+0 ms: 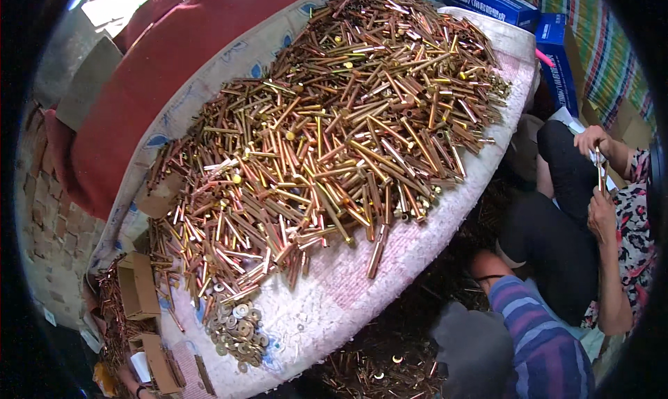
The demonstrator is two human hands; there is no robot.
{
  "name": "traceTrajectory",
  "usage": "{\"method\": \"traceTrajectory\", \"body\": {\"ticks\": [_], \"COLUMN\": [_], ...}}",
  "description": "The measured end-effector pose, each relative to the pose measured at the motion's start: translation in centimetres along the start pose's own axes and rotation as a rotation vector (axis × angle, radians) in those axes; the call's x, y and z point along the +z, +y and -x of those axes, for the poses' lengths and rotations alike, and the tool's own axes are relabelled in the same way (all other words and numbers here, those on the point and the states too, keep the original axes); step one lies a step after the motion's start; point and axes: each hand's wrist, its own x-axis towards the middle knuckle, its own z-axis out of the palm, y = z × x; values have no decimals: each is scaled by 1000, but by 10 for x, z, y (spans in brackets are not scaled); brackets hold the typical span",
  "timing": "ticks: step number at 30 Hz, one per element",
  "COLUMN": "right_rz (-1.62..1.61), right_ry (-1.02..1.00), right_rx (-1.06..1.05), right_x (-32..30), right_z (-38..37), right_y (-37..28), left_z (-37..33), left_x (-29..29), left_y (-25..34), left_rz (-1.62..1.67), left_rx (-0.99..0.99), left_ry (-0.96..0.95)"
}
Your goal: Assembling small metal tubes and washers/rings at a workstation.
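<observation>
Neither of my hands can be made out. A broad heap of long copper- and brass-coloured metal bolts or sleeves [334, 155] covers a pale quilted mattress [410, 260]. At its lower left end lies a small pile of round metal washers [239, 329]. Striped blue and purple cloth [539, 336] rises at the lower right, with bare skin and a thin black band at its far end; no fingers show there, and whose limb it is I cannot tell. To the right, a co-worker's hands [602, 207] hold a shiny metal piece.
Open cardboard boxes [139, 287] stand at the left end, where a banded arm [129, 381], owner unclear, is partly visible. Blue boxes [490, 3] sit at the back right. Red cloth [174, 58] lies behind the mattress. More metal pieces [379, 371] litter the dark floor below.
</observation>
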Motion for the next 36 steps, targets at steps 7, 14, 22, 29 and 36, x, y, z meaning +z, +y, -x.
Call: {"method": "traceTrajectory", "body": {"ticks": [7, 14, 22, 29, 36], "right_rz": [-8, -17, -38, -146, -1490], "right_ry": [14, 19, 46, 197, 26], "right_rx": [-26, -45, -81, -197, 338], "right_x": [2, 2, -1, -21, -73], "right_z": [0, 0, -2, -13, 9], "right_y": [1, 2, 1, -5, -55], "left_z": [-6, -5, -2, 4, 19], "left_x": [5, 10, 15, 6, -2], "left_y": [-7, -17, -25, -8, -9], "left_rz": [-51, -37, -24, 64, 183], "left_rx": [100, 251, 185, 116, 165], "left_ry": [27, 126, 133, 66, 77]}}
